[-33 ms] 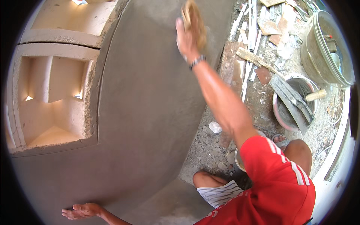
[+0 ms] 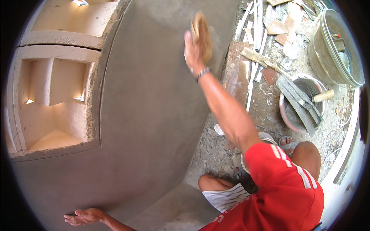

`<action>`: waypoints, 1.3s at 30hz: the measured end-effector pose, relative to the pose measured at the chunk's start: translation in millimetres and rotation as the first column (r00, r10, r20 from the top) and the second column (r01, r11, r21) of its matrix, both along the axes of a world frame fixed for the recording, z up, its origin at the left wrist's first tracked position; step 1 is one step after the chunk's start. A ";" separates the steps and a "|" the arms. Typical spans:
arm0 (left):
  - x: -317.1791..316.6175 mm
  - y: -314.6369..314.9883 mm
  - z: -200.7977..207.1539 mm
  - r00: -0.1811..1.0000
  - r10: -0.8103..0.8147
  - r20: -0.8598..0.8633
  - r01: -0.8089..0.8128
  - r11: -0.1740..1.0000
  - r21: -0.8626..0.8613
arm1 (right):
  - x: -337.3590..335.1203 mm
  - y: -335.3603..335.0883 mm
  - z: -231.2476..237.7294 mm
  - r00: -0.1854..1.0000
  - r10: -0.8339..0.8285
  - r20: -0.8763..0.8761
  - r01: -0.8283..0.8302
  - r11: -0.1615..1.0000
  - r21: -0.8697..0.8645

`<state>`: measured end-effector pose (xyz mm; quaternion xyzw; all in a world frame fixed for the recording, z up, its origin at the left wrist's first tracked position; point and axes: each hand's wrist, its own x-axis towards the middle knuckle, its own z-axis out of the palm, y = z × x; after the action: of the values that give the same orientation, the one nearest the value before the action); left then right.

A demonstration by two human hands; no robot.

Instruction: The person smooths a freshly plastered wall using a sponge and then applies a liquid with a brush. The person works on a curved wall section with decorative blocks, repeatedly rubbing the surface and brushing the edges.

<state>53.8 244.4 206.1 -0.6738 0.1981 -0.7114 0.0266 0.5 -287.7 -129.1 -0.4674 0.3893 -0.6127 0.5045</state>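
Note:
My right hand, with a dark banded bracelet at the wrist, is closed on a tan sponge. The sponge lies against the upper part of a smooth grey plastered wall; its face toward the wall is hidden. At the lower left, my left hand has its fingers stretched out and holds nothing. It is next to the lower part of the plaster; whether it touches the surface I cannot tell.
Pale hollow ventilation blocks are set in the wall at left. On the right, a bucket of grey mortar carries a long metal trowel. Beyond it stands a large bucket. Wood strips and rubble litter the ground.
My right hand and the sponge have shifted slightly down the picture, toward me. My left hand stays where it was.

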 end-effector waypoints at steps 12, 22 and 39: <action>-0.7 17.8 6.2 0.999 0.016 0.037 -0.016 1.000 0.006 | -6.5 151.5 65.6 0.950 0.150 -0.276 -0.224 0.938 -0.264; 8.5 19.4 4.6 0.997 0.042 0.058 -0.044 0.999 0.025 | -1.1 217.1 -19.2 0.957 0.234 -0.169 -0.191 0.952 0.239; -3.3 18.0 4.8 0.993 -0.026 0.111 -0.016 0.930 0.367 | -2.3 174.3 -29.8 0.921 0.239 -0.307 -0.218 0.971 0.102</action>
<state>50.5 262.4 210.9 -0.6147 0.3276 -0.6990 0.1617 -1.8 -113.4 -158.9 -0.5849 0.4282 -0.4535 0.5185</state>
